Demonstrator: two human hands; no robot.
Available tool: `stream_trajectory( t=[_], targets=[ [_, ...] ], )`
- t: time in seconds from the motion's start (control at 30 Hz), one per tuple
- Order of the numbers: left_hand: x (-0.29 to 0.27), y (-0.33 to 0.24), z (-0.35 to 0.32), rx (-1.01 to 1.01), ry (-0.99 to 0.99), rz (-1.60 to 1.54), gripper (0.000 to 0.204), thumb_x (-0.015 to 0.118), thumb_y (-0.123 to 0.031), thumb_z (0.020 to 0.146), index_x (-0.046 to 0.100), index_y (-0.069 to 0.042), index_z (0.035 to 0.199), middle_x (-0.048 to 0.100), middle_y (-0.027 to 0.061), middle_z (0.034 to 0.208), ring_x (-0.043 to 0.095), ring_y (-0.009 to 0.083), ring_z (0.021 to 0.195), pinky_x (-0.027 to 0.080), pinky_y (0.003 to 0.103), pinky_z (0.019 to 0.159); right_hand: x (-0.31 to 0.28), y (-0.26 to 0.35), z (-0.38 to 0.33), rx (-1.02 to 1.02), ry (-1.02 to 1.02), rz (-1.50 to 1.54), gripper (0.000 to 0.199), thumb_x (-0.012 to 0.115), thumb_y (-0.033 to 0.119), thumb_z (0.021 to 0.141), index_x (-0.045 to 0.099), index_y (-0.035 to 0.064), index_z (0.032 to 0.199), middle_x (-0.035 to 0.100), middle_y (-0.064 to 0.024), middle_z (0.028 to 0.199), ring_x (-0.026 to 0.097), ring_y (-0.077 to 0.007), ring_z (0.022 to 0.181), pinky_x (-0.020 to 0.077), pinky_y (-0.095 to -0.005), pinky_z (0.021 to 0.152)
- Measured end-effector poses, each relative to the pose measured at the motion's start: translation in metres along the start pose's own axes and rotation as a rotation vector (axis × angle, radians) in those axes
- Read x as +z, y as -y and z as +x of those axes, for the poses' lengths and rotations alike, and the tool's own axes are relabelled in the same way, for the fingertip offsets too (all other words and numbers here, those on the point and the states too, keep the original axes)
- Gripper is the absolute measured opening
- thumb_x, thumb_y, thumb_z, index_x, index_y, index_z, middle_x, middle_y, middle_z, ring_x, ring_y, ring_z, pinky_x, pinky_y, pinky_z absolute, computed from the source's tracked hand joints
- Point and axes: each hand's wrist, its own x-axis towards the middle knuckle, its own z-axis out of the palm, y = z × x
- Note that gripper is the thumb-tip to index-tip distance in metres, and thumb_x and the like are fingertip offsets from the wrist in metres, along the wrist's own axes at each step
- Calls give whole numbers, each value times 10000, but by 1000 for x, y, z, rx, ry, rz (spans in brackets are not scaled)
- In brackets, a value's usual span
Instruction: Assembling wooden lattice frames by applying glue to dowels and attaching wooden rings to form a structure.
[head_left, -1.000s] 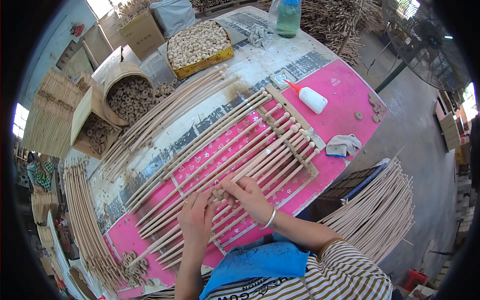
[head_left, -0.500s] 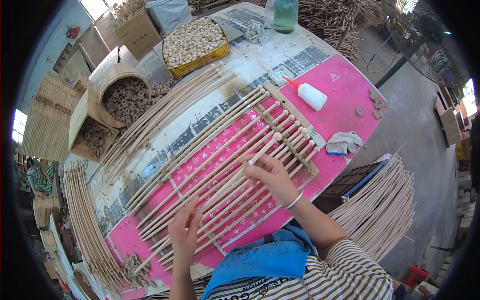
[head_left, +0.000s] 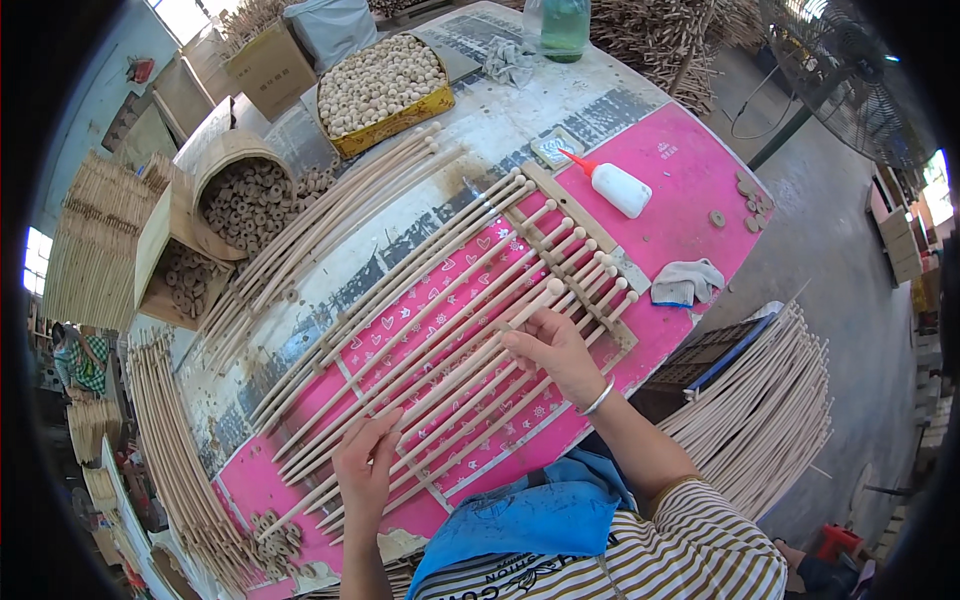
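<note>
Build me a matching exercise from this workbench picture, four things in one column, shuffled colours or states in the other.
1. Right hand
2. Squeeze bottle
3. Crumpled cloth
4. Box of wooden balls

A. Yellow outer side
B. Grey with a blue edge
C. Holding a ball-tipped stick
D. White with a red nozzle

Pairs: 1-C, 2-D, 3-B, 4-A.

bench [head_left: 478, 122]: old, pale top | back: yellow box [head_left: 405, 122] of little balls, green bottle [head_left: 565, 32] | middle: long sticks [head_left: 350, 198] | pink sheet [head_left: 690, 150]: wooden rack [head_left: 548, 190] with ball-topped sticks [head_left: 440, 352], white bottle [head_left: 621, 190], gray cloth [head_left: 687, 283], wooden rings [head_left: 278, 540]
</note>
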Motion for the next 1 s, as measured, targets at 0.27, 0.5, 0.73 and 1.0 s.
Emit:
stream_trajectory(
  t=[0.27, 0.5, 0.73, 1.0],
  targets=[
    [3, 5, 3, -33, 15, -27, 243, 693, 37, 917, 742, 15, 1154, 696, 103, 919, 653, 163, 795, 509, 270, 715, -9, 0, -1, -33, 48, 69, 216, 715, 205, 999, 652, 36, 1117, 604, 23, 822, 567, -33, 661, 454, -187, 555],
    [12, 9, 17, -57, 52, -51, 228, 691, 35, 923, 739, 17, 1145, 701, 117, 945, 667, 183, 807, 517, 284, 720, -15, -1, 0, -55, -129, -54, 211, 681, 231, 1025, 638, 38, 1099, 637, 16, 790, 575, -34, 609, 439, -176, 523],
    [47, 11, 72, 155, -83, 118, 194, 692, 18, 935, 742, -4, 1122, 639, 90, 938, 629, 193, 776, 502, 298, 683, -19, 4, -4, -104, -140, -49, 212, 634, 217, 1056, 628, 23, 1142, 623, 14, 771, 576, -28, 626, 456, -178, 564],
    [87, 25, 115, 225, -133, 247, 200, 700, -45, 944, 753, -60, 1137, 606, 74, 917, 624, 214, 787, 497, 336, 682, -22, 0, -4, -81, -108, -42, 220, 624, 201, 1060, 625, 20, 1185, 620, 12, 814, 588, -28, 643, 464, -176, 560]
  ],
)
